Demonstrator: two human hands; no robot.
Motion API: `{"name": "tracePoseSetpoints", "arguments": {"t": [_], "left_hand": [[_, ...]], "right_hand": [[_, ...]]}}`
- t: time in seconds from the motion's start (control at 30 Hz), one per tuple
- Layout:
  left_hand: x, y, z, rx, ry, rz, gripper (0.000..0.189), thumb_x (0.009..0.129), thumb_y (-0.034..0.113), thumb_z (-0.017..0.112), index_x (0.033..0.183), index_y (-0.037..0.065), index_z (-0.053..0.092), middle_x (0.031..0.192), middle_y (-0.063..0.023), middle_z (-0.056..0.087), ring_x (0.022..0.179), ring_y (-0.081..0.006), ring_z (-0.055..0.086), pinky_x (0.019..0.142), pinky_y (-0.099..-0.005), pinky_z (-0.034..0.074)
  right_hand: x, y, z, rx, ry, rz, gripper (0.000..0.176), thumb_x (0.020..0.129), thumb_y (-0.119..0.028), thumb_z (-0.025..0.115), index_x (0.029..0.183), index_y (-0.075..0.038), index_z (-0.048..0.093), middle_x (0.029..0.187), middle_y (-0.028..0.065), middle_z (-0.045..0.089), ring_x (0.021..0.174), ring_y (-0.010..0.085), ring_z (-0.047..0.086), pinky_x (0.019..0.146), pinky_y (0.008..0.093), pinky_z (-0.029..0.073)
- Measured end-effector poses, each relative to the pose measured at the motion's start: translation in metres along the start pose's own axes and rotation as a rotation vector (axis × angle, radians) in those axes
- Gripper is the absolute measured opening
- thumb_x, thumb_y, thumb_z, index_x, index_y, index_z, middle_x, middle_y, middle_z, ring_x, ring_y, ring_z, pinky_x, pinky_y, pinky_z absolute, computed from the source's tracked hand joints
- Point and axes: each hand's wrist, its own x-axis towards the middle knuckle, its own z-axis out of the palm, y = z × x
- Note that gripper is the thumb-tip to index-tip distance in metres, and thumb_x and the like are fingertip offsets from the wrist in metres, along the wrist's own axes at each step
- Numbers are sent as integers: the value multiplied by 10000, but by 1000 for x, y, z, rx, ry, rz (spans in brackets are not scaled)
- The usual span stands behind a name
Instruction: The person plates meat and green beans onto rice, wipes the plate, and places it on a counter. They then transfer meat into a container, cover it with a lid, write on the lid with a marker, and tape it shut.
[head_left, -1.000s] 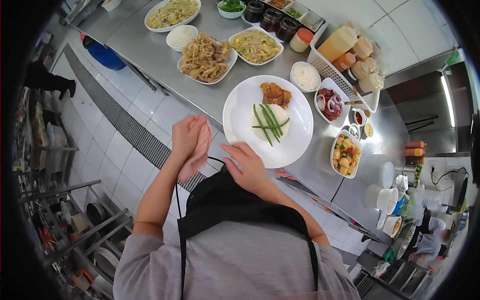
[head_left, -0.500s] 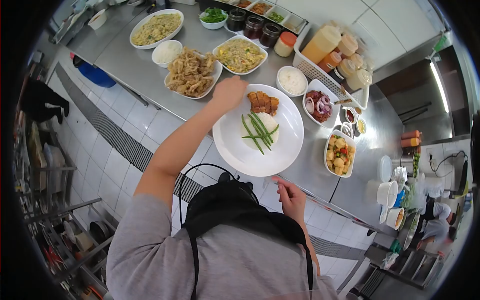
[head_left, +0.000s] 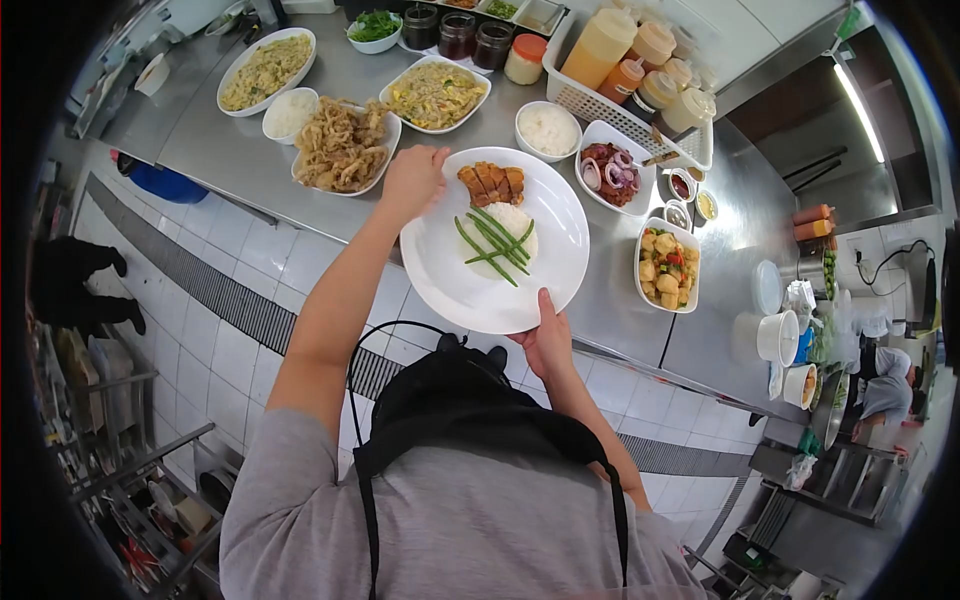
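Steel counter [head_left: 722, 268] w/ 1 lg white plate [head_left: 438, 268] at its near edge, partly overhanging. R hand [head_left: 546, 340] clamped on plate's near rim, thumb on top; L hand [head_left: 414, 182] at L rim, fingers curled, can't tell if gripping. Plate has rice [head_left: 511, 215], browned meat [head_left: 490, 184], green beans [head_left: 497, 241] atop rice.

No readable text or labels.
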Motion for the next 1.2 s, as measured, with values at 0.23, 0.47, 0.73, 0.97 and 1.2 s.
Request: {"name": "tracePoseSetpoints", "arguments": {"t": [0.23, 0.47, 0.73, 0.97, 1.2], "left_hand": [[9, -39, 5, 26, -33, 41, 384, 842, 297, 453, 720, -38, 595, 730, -209, 594, 635, -362, 538, 599, -399, 428], [-14, -2, 3, -139, -20, 115, 308, 845, 262, 467, 824, -16, 596, 768, -183, 614, 688, -337, 577, 636, -350, 445], [-57, 17, 59, 498, 337, 428, 239, 767, 135, 546, 991, 55, 556, 1113, -159, 471, 1018, -322, 450, 862, -364, 373], [-57, 18, 84, 417, 400, 265, 247, 770, 96, 538, 1010, 38, 544, 1143, -159, 441, 1043, -311, 439, 878, -375, 367], [-59, 32, 124, 363, 612, 143, 190, 743, 85, 556, 922, 23, 556, 1035, -151, 481, 955, -326, 478, 813, -392, 387]], "right_hand": [[-13, -10, -20, -11, 52, -64, 301, 894, -214, 453, 1107, -2, 444, 970, 114, 585, 789, 213, 621, 609, 352, 542], [-60, -58, -41, 136, 129, -71, 311, 885, -192, 473, 1115, 14, 429, 1004, 130, 568, 838, 237, 611, 638, 390, 548], [-95, -202, -114, 124, 233, -331, 360, 882, -219, 464, 1133, 35, 427, 1043, 148, 562, 882, 237, 598, 697, 370, 530], [-13, -296, -230, 72, 276, -524, 326, 888, -221, 436, 1122, 4, 410, 1006, 161, 566, 808, 265, 619, 638, 397, 546], [130, -350, -305, 174, 245, -570, 320, 901, -182, 386, 1171, -21, 325, 1019, 163, 546, 795, 281, 617, 599, 403, 565]]}}
